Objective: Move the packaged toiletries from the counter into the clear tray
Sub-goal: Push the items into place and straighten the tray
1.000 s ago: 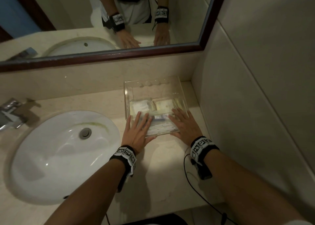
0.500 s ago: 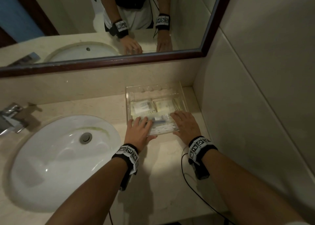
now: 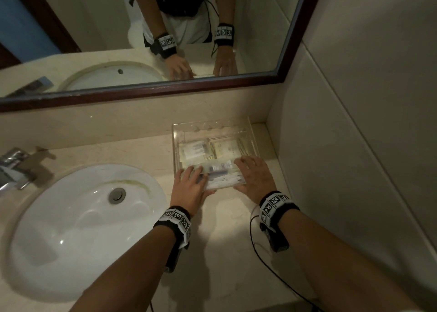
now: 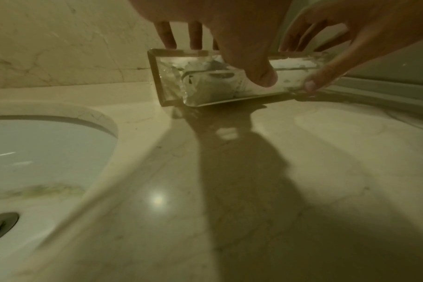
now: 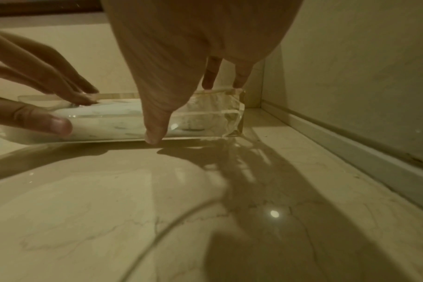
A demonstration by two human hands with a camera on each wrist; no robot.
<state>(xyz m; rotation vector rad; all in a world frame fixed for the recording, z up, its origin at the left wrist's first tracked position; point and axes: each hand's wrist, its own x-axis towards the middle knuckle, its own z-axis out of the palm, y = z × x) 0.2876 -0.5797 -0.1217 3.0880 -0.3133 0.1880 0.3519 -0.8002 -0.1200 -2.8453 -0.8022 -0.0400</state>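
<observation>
Beige counter (image 3: 132,155), far-right corner: tray (image 3: 214,128) held packets (image 3: 196,149). My left hand (image 3: 189,188) and right hand (image 3: 256,180) pinched its near wall; I'd push evenly, keeping it flat.

The head view looks steeply down from above onto the counter (image 3: 220,252), facing the far mirror (image 3: 165,39), with the sink (image 3: 78,229) at left and the wall at right. The left wrist view sits low, just above the counter, looking toward the far wall past the left hand (image 4: 229,38) at the clear tray (image 4: 205,80). The right wrist view sits equally low and close at right, behind the right hand (image 5: 193,47). All three share the tray's near wall and both hands.
</observation>
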